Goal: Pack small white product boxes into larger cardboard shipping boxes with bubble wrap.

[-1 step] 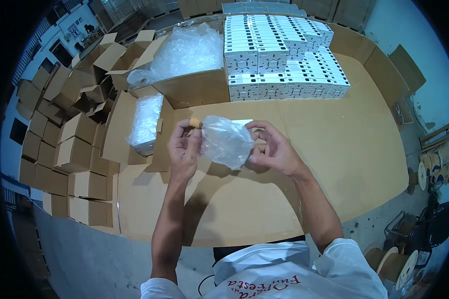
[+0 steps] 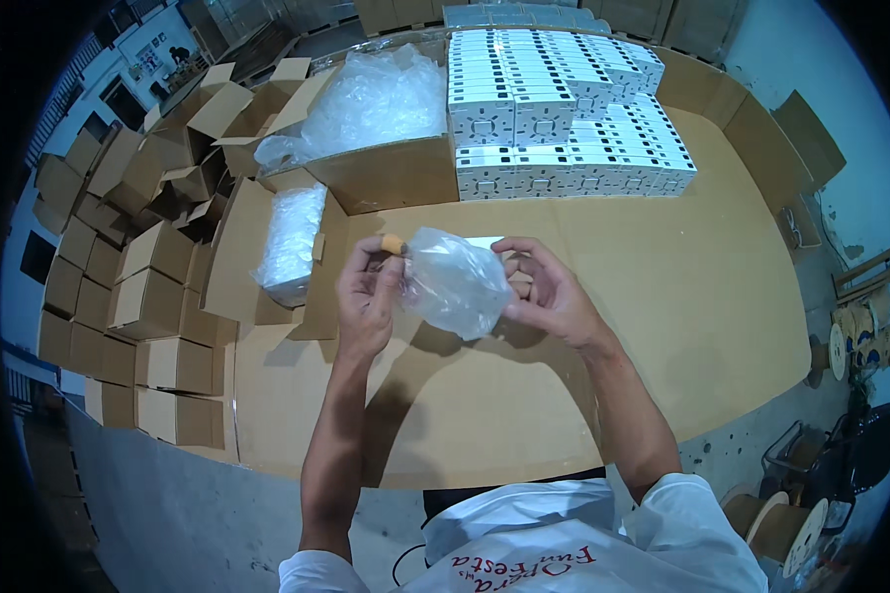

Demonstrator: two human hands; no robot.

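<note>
Both hands grip one clear plastic bag (image 2: 455, 282) between them: left hand (image 2: 368, 295) pinching its edge beside a small orange piece (image 2: 394, 243), right hand (image 2: 547, 292) cupping behind it, seemingly opening the bag.

Clear plastic bag (image 2: 455, 282) held between left hand (image 2: 368, 296) and right hand (image 2: 549, 292), above cardboard-covered table (image 2: 663, 296). White small boxes (image 2: 559, 109) with dark markings stacked in rows at table's far side. Open brown carton (image 2: 381, 173) full of clear bags just left of them. Plastic-wrapped bundle (image 2: 289, 242) on flat cardboard, near the left hand. Many folded brown cartons (image 2: 138, 287) stacked at far left.
</note>
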